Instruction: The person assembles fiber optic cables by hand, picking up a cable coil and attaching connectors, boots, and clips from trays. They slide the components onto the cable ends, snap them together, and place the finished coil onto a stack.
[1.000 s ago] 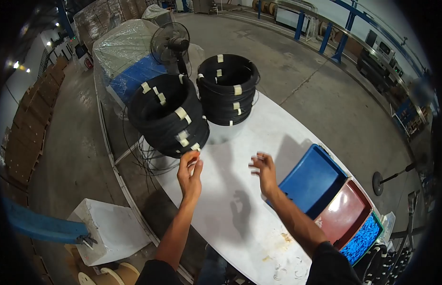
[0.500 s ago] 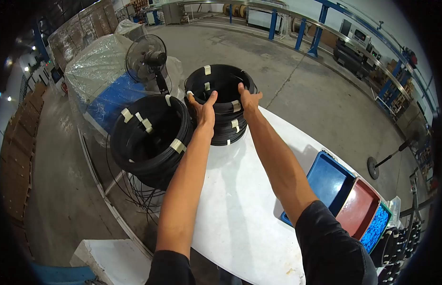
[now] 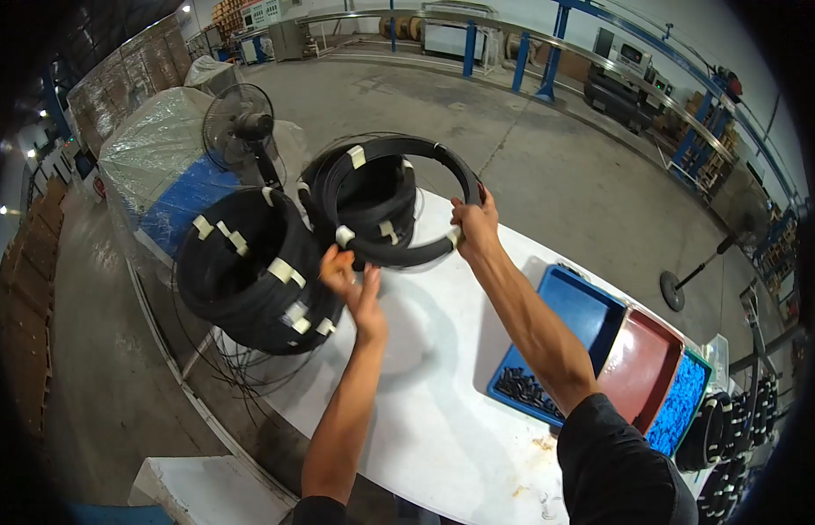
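A taped coil of black cable [image 3: 412, 255] is raised over the white table [image 3: 425, 350], tilted so its round opening faces me. My right hand [image 3: 477, 223] grips the coil's right side, fingers wrapped round it beside a strip of pale tape. At the lower left of the ring is my left hand [image 3: 355, 289], thumb and fingers apart, fingertips right by another piece of tape. Behind the raised coil stands a stack of similar coils [image 3: 394, 210], partly hidden by it. A second, taller coil stack [image 3: 250, 306] sits to the left of my left hand.
On the table's right side are a blue tray [image 3: 569, 306] with small black pieces, a red tray [image 3: 639, 367] and a green-rimmed tray of blue pieces [image 3: 679, 407]. Loose cable ends [image 3: 241, 376] hang below the left stack. Fans [image 3: 241, 131] stand beyond the table.
The top coil has come off the back stack and moved toward me, tipping up. My right hand carries it; my left hand has dropped lower, to the ring's lower left. My view has shifted slightly.
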Motion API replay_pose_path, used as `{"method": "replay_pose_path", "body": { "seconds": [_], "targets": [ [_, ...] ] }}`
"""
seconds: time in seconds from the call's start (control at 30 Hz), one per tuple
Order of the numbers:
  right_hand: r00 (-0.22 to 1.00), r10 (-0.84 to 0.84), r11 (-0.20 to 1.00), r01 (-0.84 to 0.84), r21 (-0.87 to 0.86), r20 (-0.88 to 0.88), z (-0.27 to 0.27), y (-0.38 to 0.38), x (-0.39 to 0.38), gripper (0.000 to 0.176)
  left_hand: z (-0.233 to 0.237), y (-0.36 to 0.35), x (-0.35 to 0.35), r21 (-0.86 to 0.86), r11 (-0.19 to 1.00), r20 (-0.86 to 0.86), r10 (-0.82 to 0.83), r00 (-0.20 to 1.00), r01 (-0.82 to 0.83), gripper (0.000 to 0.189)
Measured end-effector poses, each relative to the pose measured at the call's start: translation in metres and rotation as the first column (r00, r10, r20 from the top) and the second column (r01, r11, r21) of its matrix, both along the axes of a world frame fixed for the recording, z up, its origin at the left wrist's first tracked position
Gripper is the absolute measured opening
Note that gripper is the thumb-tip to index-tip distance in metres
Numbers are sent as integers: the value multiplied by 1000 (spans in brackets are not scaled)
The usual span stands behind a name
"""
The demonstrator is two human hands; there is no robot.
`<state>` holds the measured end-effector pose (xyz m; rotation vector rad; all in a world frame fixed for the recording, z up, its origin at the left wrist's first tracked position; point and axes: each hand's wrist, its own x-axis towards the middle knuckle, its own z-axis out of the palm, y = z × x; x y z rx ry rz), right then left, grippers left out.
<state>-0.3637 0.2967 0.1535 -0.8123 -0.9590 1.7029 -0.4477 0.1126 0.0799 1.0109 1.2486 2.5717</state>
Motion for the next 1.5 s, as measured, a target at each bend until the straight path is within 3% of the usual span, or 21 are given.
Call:
{"method": "replay_pose_path", "body": {
  "seconds": [0.07,0.1,0.13,0.2,0.27,0.3,0.33,0.43,0.47,0.6,0.63,0.67,0.9,1.0,1.13,1.2,1.27,1.3,1.4,1.47,1.5],
  "targets": [
    [1000,-18,995,17,97,3,-3,-31,57,82,-3,-46,43,116,989,290,-120,949,90,82],
    [997,57,996,-60,60,55,-6,-50,92,89,-20,-69,53,224,962,373,-233,898,156,82],
    [986,131,991,-134,23,101,-8,-70,126,96,-17,-91,72,201,965,439,-242,865,167,84],
    [974,178,983,-171,-62,138,-15,-118,190,102,-31,-137,108,157,952,370,-303,878,262,88],
    [937,268,963,-254,-92,224,-40,-159,252,105,-24,-178,164,63,959,439,-276,855,277,98],
    [930,273,962,-260,-85,246,-56,-180,279,105,-34,-198,196,-216,955,453,-86,888,202,104],
    [922,279,960,-264,-91,268,-75,-204,307,105,-44,-224,229,-392,906,316,-32,948,161,105],
    [869,284,955,-217,-203,405,-111,-270,390,106,-76,-285,310,-498,859,300,44,953,117,103],
    [869,246,968,-199,-154,429,-132,-289,415,105,-84,-296,330,-519,848,294,63,954,104,102],
    [876,135,990,-103,-95,462,-177,-344,493,102,-123,-324,380,-536,822,275,-47,960,194,100],
    [890,124,988,-70,-135,439,-184,-354,510,101,-129,-326,386,-567,802,182,-104,978,191,98],
    [904,108,984,-36,-177,413,-188,-368,523,101,-132,-327,390,-597,781,88,-166,982,186,97],
    [853,-248,967,245,69,459,-210,-436,572,91,-152,-304,396,-650,707,-144,-473,869,277,89],
    [825,-318,947,297,122,467,-218,-451,585,92,-145,-294,402,-819,574,-342,-511,789,17,89],
    [895,-300,947,320,-6,330,-203,-464,605,92,-148,-293,401,-835,549,-357,-505,786,-26,87],
    [878,-301,948,317,20,372,-206,-461,626,83,-148,-295,398,-813,575,-379,-406,832,-90,85],
    [776,-165,984,174,45,609,-206,-445,645,75,-143,-297,398,-812,574,-387,-392,835,-107,81],
    [773,-164,984,173,45,612,-203,-433,645,75,-144,-299,398,-809,579,-376,-372,849,-105,81],
    [397,-459,842,-92,532,795,-186,-379,641,46,-144,-299,399,-786,607,-387,-332,860,-119,78],
    [465,-413,868,-59,493,783,-163,-346,613,35,-127,-297,403,-802,589,-348,-330,878,-96,77],
    [464,-320,889,-155,432,826,-163,-330,602,35,-119,-295,405,-822,569,-277,-342,898,-36,81]
  ]
}}
